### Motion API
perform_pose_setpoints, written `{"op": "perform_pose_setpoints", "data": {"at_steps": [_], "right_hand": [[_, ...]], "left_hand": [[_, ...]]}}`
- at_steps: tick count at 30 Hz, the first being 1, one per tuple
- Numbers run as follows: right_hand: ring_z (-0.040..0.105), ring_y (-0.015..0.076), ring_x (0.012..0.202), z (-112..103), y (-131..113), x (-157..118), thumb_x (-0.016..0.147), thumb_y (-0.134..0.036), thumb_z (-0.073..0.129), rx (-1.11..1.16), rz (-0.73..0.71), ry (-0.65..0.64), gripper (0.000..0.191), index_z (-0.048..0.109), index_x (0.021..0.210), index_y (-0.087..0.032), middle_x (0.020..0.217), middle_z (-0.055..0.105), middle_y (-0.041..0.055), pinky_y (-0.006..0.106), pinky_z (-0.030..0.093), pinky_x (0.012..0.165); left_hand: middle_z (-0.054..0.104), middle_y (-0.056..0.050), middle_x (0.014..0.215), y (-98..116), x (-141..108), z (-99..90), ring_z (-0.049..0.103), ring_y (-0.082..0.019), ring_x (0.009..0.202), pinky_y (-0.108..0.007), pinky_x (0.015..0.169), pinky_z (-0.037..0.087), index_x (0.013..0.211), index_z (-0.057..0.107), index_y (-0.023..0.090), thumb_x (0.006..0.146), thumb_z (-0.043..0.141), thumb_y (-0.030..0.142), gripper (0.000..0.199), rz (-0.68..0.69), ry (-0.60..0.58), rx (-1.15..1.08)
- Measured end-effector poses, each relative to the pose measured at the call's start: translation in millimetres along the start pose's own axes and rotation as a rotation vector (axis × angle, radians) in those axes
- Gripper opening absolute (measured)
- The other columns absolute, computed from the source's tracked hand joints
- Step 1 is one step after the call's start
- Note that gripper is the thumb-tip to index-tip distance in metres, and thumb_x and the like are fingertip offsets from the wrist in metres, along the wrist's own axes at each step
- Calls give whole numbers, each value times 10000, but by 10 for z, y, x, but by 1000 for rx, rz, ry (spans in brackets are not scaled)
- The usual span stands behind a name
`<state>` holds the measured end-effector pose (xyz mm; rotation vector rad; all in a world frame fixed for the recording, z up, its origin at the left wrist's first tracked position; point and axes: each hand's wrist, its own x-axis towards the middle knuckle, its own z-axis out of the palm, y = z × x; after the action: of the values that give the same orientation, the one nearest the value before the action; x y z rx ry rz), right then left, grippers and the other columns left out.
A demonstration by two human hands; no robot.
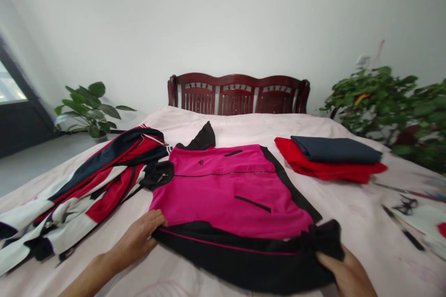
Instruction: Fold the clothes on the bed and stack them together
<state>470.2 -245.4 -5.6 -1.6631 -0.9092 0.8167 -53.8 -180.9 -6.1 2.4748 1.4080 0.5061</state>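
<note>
A magenta jacket (216, 185) with black sleeves lies spread out on the bed, its black collar toward the left. My left hand (141, 236) pinches the near shoulder, where the black sleeve (244, 264) begins. At the lower right, my right hand (343, 269) grips the cuff end of that same sleeve, partly hidden behind the fabric. Between both hands the near sleeve stretches along the jacket's front side. The far sleeve (202, 138) points away toward the headboard.
Red, white and navy garments (101, 181) lie heaped at left. A folded navy cloth (334, 149) rests on red cloth (324, 169) at right, near a black pen-like item (404, 228) and glasses-like object (406, 204). Beyond stands a wooden headboard (239, 95), with plants both sides.
</note>
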Motion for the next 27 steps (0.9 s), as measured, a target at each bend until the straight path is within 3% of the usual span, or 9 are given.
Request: {"op": "perform_pose_setpoints", "data": {"at_steps": [3, 5, 9, 13, 17, 19, 22, 24, 27], "right_hand": [[695, 357, 1018, -97, 63, 194, 569, -366, 654, -330, -321, -3, 337, 708, 880, -247, 996, 752, 90, 455, 564, 919], [645, 324, 1168, -114, 90, 313, 595, -322, 594, -466, -489, -107, 413, 707, 987, -256, 1217, 703, 84, 428, 513, 1018], [608, 297, 1239, -94, 144, 445, 671, -289, 527, -647, -617, -224, 524, 665, 1174, -241, 1298, 670, 96, 453, 451, 1096], [656, 292, 1146, -105, 120, 486, 765, -313, 481, -680, -710, -154, 422, 671, 1138, -258, 1178, 713, 97, 433, 526, 985], [673, 273, 1093, -34, -258, 657, 843, -305, 444, -685, -814, 34, 385, 649, 1164, -252, 1152, 716, 79, 385, 528, 915], [693, 284, 1015, 92, -582, 847, 851, -321, 451, -738, -786, 117, 374, 644, 1160, -237, 1087, 733, 88, 362, 526, 814], [705, 312, 895, 387, -1018, 1221, 860, -336, 461, -876, -624, 113, 352, 669, 1111, -204, 934, 747, 128, 358, 483, 724], [700, 336, 934, 609, -1144, 1468, 826, -307, 519, -892, -461, 55, 317, 694, 1062, -189, 906, 745, 152, 376, 469, 770], [685, 355, 1011, 879, -1049, 1739, 718, -246, 634, -774, -257, 3, 242, 731, 936, -204, 877, 745, 140, 416, 458, 870]], "left_hand": [[598, -13, 915, 95, 22, -48, 582, -191, 883, -300, 789, 451, 908, 553, 245, 794, 454, 68, 232, -11, 21, -3], [591, -9, 916, 156, 37, -91, 584, -184, 865, -289, 778, 451, 906, 540, 247, 835, 458, 94, 188, -10, 28, -22], [609, -17, 920, 146, 24, -113, 591, -188, 855, -292, 780, 467, 930, 534, 249, 916, 466, 190, 91, -26, 82, -58], [660, -28, 954, -15, 1, -69, 627, -205, 903, -300, 829, 495, 994, 563, 257, 907, 478, 222, 126, -74, 227, -70], [677, -11, 913, -112, 210, -158, 650, -192, 840, -279, 767, 511, 1000, 587, 248, 908, 475, 274, 147, -110, 333, -93], [682, -10, 919, -122, 431, -248, 653, -191, 837, -283, 765, 509, 1005, 584, 240, 899, 466, 273, 161, -158, 401, -86], [691, -20, 965, -163, 808, -345, 654, -200, 898, -296, 815, 492, 999, 582, 234, 907, 460, 302, 167, -250, 460, -54], [699, -20, 978, -235, 1011, -347, 656, -204, 924, -292, 821, 471, 990, 591, 237, 916, 475, 332, 167, -331, 396, -21], [717, -14, 936, -378, 1168, -271, 675, -212, 895, -272, 743, 439, 972, 611, 246, 898, 532, 354, 153, -508, 196, 48]]}}
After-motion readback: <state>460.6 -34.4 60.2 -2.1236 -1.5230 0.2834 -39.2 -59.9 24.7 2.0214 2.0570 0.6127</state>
